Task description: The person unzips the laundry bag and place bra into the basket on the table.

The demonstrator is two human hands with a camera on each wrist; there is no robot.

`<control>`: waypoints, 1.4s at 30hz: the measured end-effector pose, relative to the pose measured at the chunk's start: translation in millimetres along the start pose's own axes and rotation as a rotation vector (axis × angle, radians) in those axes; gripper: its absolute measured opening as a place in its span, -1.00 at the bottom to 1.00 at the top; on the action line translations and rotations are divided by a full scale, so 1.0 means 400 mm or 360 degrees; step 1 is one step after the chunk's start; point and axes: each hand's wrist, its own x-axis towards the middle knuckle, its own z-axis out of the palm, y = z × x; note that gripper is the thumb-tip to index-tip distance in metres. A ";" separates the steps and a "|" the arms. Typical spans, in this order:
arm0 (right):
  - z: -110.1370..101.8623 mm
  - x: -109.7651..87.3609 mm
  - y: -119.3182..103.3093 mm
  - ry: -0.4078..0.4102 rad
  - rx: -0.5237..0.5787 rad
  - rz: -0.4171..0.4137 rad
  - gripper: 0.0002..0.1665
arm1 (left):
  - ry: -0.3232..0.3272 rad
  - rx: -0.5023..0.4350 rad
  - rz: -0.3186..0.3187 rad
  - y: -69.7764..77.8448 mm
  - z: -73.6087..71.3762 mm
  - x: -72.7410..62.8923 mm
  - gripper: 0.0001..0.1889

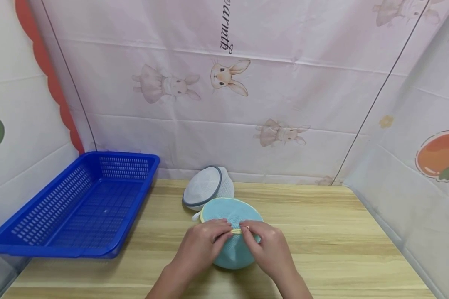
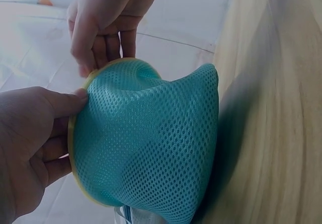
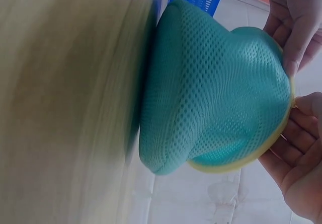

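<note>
A teal mesh laundry bag (image 1: 233, 254) with yellow trim (image 1: 236, 231) stands on the table between my hands, its rounded bottom down. My left hand (image 1: 201, 244) pinches the yellow edge between thumb and fingers, on the left of its near middle. Close beside it, my right hand (image 1: 272, 246) pinches the same edge, where a small yellow loop shows by the fingertips. In the left wrist view the bag's mesh side (image 2: 151, 138) bulges and folds below the trim. The right wrist view shows the thumb of my right hand (image 3: 304, 153) against the trim.
Behind the teal bag lies a white mesh laundry bag (image 1: 203, 187) with dark grey trim, partly overlapped by it in the head view. A blue plastic basket (image 1: 134, 207) with slotted sides stands at the left. The wooden table (image 1: 321, 232) meets a printed cloth wall (image 1: 269, 95) at the back.
</note>
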 end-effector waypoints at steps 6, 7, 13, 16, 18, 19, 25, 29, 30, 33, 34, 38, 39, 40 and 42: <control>-0.011 0.004 0.009 -0.0017 -0.0035 0.0076 -0.91 | 0.0048 -0.0007 -0.0027 -0.009 -0.006 -0.001 -0.86; -0.012 0.005 0.009 -0.0021 -0.0043 0.0086 -0.91 | 0.0054 -0.0002 -0.0033 -0.010 -0.006 -0.001 -0.86; -0.017 0.006 0.006 -0.0002 -0.0066 0.0028 -0.92 | 0.0023 0.0014 -0.0110 -0.010 -0.011 0.002 -0.86; -0.016 0.006 0.001 0.0023 -0.0051 -0.0062 -0.90 | -0.0016 0.0021 -0.0163 -0.010 -0.013 0.004 -0.87; -0.015 0.006 -0.003 0.0019 -0.0030 -0.0102 -0.90 | -0.0036 0.0034 -0.0180 -0.009 -0.014 0.005 -0.87; -0.014 0.006 -0.005 0.0011 -0.0022 -0.0111 -0.91 | -0.0044 0.0042 -0.0184 -0.009 -0.015 0.005 -0.87; -0.003 0.003 -0.013 -0.0008 -0.0020 -0.0129 -0.89 | -0.0086 0.0108 -0.0156 -0.005 -0.014 0.004 -0.85; 0.006 0.001 -0.016 -0.0029 -0.0009 -0.0132 -0.86 | -0.0097 0.0133 -0.0079 0.003 -0.008 0.001 -0.80; 0.008 0.000 -0.017 -0.0038 -0.0006 -0.0130 -0.87 | -0.0091 0.0127 -0.0047 0.005 -0.005 0.001 -0.80; 0.011 -0.001 -0.020 -0.0055 0.0006 -0.0124 -0.85 | -0.0050 0.0114 0.0041 0.011 0.001 0.000 -0.82; 0.011 0.000 -0.020 -0.0058 0.0008 -0.0117 -0.85 | -0.0033 0.0112 0.0061 0.012 0.002 0.000 -0.83; 0.009 0.002 -0.023 -0.0055 0.0008 -0.0088 -0.86 | 0.0005 0.0104 0.0062 0.013 0.004 0.001 -0.88; 0.008 0.002 -0.023 -0.0057 0.0004 -0.0080 -0.87 | 0.0003 0.0101 0.0053 0.013 0.004 0.001 -0.90; 0.007 0.003 -0.022 -0.0057 0.0003 -0.0074 -0.87 | -0.0004 0.0097 0.0043 0.013 0.003 0.001 -0.91; 0.007 0.002 -0.022 -0.0056 -0.0006 -0.0065 -0.88 | -0.0023 0.0088 0.0020 0.013 0.002 0.002 -0.91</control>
